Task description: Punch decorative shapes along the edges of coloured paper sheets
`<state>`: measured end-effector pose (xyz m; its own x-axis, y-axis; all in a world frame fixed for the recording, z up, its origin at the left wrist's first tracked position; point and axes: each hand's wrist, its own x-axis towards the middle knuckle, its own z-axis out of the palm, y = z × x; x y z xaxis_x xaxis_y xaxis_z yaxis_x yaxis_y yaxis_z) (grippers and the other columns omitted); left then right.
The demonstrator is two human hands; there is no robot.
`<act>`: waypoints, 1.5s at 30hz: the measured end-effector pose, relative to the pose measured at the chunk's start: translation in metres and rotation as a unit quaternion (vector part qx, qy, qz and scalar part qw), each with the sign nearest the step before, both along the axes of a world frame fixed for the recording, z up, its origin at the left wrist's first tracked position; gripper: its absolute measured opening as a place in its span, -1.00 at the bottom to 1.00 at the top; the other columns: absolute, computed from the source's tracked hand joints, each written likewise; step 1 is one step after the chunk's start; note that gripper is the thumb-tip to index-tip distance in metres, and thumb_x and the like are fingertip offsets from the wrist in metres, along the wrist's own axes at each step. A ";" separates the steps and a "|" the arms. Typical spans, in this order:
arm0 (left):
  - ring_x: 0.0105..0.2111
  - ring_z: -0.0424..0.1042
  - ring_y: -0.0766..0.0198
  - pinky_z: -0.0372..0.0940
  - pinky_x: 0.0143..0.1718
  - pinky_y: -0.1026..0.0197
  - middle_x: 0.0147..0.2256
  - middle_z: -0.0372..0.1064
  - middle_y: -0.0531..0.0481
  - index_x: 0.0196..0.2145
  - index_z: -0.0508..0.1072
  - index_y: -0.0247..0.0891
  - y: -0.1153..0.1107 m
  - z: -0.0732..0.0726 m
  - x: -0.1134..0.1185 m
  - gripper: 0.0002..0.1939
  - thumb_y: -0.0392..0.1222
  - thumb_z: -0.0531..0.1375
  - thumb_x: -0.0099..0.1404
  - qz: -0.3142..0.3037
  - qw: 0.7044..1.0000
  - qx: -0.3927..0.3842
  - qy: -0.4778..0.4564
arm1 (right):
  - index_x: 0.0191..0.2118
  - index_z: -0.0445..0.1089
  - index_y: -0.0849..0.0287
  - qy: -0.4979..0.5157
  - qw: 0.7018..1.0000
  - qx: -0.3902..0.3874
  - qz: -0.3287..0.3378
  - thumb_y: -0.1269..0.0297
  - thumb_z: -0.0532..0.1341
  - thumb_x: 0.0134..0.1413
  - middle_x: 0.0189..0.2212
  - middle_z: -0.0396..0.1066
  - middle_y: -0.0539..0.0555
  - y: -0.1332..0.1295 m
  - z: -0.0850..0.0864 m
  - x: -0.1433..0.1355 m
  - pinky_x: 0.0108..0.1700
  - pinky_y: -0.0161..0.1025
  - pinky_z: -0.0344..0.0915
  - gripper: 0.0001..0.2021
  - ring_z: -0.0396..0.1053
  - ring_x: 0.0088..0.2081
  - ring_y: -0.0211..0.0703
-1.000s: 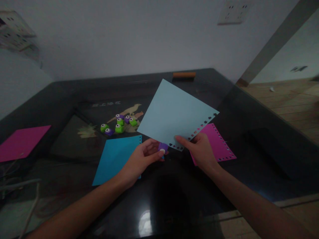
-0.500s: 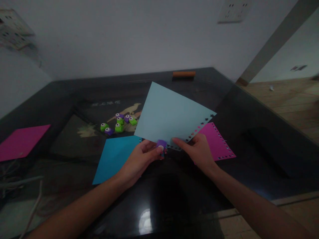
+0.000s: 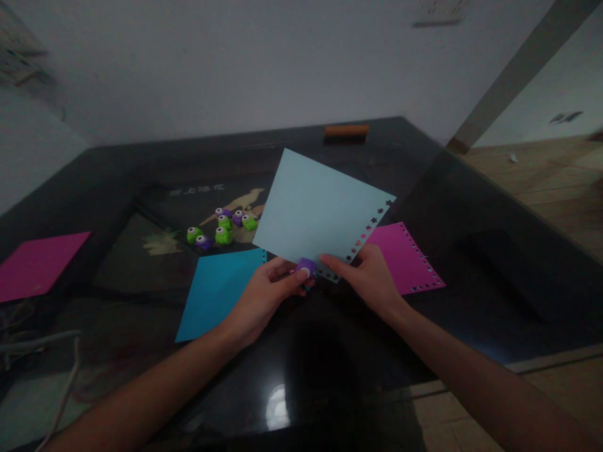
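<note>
My left hand (image 3: 271, 289) is closed around a small purple paper punch (image 3: 306, 267), its thumb on the white button. The punch sits at the lower edge of a pale blue sheet of paper (image 3: 320, 210). My right hand (image 3: 370, 276) pinches that sheet near its lower right corner, thumb on top and fingers hidden beneath. Small shaped holes run along the sheet's right edge and part of its lower edge. Under my left wrist lies a bright blue sheet (image 3: 217, 295). Behind my right hand is a pink sheet (image 3: 405, 257) with holes along two edges.
Several green and purple punches (image 3: 223, 235) stand in a group left of the pale sheet. Another pink sheet (image 3: 42, 263) lies at the far left, above some cables (image 3: 70, 364). A brown tube-like object (image 3: 346, 130) rests at the back of the glossy black table (image 3: 471, 301).
The pale sheet has shifted slightly left and turned a little in my hands. My left hand still holds the purple punch at its lower edge. The whole view has tilted slightly.
</note>
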<state>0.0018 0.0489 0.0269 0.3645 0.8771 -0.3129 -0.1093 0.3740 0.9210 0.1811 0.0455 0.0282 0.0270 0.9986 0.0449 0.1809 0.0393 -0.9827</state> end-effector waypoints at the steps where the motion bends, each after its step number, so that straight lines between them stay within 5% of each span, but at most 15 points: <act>1: -0.26 0.42 0.22 0.29 -0.30 0.24 -0.28 0.46 -0.04 -0.25 0.48 -0.26 0.000 -0.001 0.000 -0.74 -0.10 0.33 0.11 -0.002 1.000 0.002 -0.004 | -0.40 0.47 0.15 -0.005 1.000 -0.001 0.000 0.15 0.28 -0.07 -0.42 0.54 0.05 0.000 0.000 0.000 -0.31 -0.13 0.38 -0.83 0.46 -0.37 -0.05; 9: -0.26 0.42 0.24 0.28 -0.29 0.26 -0.26 0.47 -0.05 -0.25 0.48 -0.30 0.001 -0.003 0.000 -0.75 -0.14 0.32 0.12 -0.001 1.000 -0.002 -0.008 | -0.37 0.45 0.14 -0.076 0.995 0.058 -0.019 0.21 0.28 -0.05 -0.40 0.54 0.09 0.002 -0.004 0.001 -0.25 -0.05 0.39 -0.87 0.47 -0.29 0.03; 17: -0.31 0.42 0.29 0.27 -0.32 0.29 -0.28 0.49 -0.03 -0.30 0.50 -0.29 0.004 -0.006 0.000 -0.80 -0.16 0.33 0.11 0.008 1.000 -0.003 -0.003 | -0.25 0.47 0.06 -0.108 0.988 0.107 -0.026 0.25 0.28 -0.04 -0.32 0.53 0.07 0.003 -0.005 0.001 0.04 0.08 0.26 -0.83 0.42 -0.10 0.07; 45: -0.43 0.36 0.35 0.19 -0.38 0.29 -0.42 0.44 0.04 -0.36 0.49 -0.29 0.005 -0.007 -0.001 -0.79 -0.11 0.33 0.09 0.001 1.000 0.016 0.018 | -0.19 0.46 0.05 -0.114 0.986 0.123 -0.010 0.28 0.29 -0.03 -0.31 0.52 0.05 0.002 -0.004 0.001 0.07 0.08 0.22 -0.79 0.42 -0.12 0.03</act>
<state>0.0006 0.0536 0.0200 0.3507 0.8880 -0.2974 -0.0760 0.3435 0.9361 0.1825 0.0480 0.0243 0.0075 0.9561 0.2928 0.3995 0.2656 -0.8774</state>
